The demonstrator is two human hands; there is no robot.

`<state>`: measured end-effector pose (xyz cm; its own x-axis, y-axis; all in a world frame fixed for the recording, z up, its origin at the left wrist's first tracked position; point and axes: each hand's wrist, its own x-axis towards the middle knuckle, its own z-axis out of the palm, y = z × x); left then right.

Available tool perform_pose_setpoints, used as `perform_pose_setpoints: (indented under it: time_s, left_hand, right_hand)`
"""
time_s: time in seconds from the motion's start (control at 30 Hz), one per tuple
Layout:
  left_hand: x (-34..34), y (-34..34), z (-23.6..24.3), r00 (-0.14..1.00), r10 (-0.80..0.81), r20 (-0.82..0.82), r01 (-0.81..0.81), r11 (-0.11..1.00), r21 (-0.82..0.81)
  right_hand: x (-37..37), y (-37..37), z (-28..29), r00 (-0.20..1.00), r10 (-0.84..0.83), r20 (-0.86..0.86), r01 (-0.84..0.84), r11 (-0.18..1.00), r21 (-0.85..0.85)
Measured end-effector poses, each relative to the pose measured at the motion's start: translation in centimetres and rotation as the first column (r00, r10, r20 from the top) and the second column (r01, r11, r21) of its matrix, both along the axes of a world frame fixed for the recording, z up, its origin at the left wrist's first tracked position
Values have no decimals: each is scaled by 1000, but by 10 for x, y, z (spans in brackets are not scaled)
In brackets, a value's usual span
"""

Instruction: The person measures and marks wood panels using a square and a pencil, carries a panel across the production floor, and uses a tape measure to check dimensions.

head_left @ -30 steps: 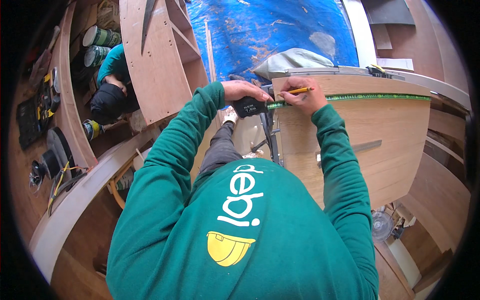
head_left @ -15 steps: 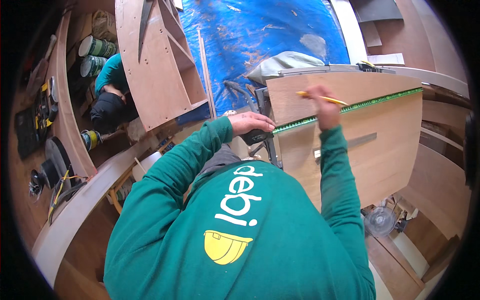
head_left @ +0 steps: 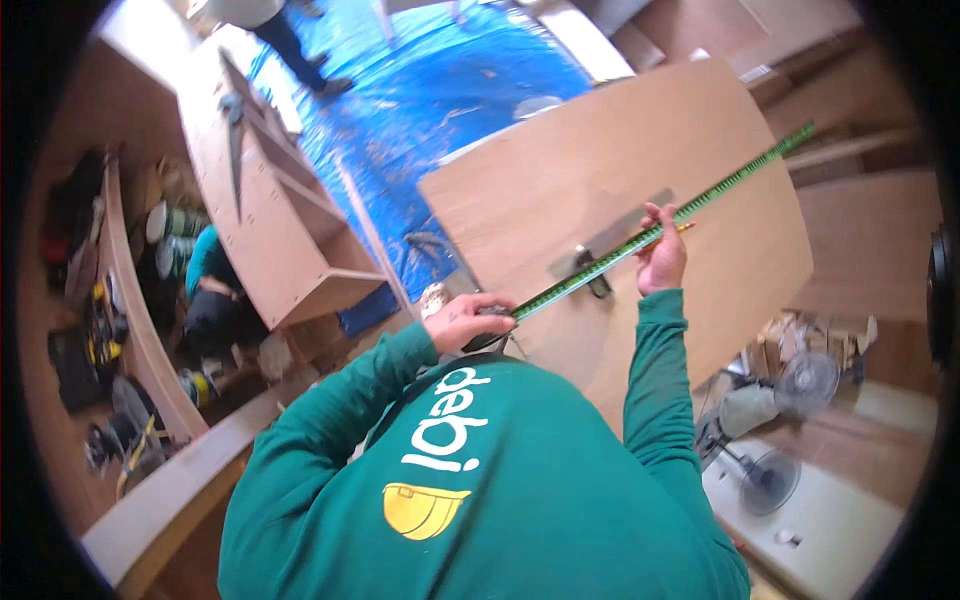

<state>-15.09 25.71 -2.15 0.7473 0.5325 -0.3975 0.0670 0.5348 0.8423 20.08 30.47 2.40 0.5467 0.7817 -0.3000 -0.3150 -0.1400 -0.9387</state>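
Observation:
My left hand [head_left: 468, 319] is closed around a dark tape measure case [head_left: 487, 341] at the near left corner of a large plywood board [head_left: 560, 170]. The green tape blade [head_left: 752, 168] runs out from it to the upper right, across the board and past its far right edge. My right hand [head_left: 661, 262], palm up, is closed on a yellow pencil [head_left: 684, 227], with its fingers at the blade about halfway along. Beneath the blade a metal square [head_left: 655, 207] with a dark stock lies on the board, partly hidden.
A wooden shelf unit [head_left: 262, 235] stands at left, with a handsaw [head_left: 235, 150] on it. Blue tarp [head_left: 400, 75] covers the floor beyond. One person [head_left: 300, 45] stands at the far left; another crouches behind the shelf unit. Clear-bladed fans [head_left: 770, 480] stand at lower right.
The view has shifted and turned. My right hand has turned palm up and come to the blade, still with the pencil. The blade now extends past the board's edge.

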Motion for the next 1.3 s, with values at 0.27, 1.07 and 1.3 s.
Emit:
perform_pose_setpoints:
  time_s: [0.27, 1.07, 1.3]
  left_hand:
    - [66, -73, 23, 996, -77, -40, 79, 996, 30]
    - [206, -170, 67, 980, -91, -180, 177, 814, 554]
    - [247, -167, 72, 975, -134, -178, 213, 802, 558]
  right_hand:
    - [66, -112, 61, 931, -256, 261, 200, 954, 223]
    - [20, -318, 7, 980, -4, 200, 4, 1000, 1]
    - [47, -343, -6, 992, -53, 117, 54, 998, -9]
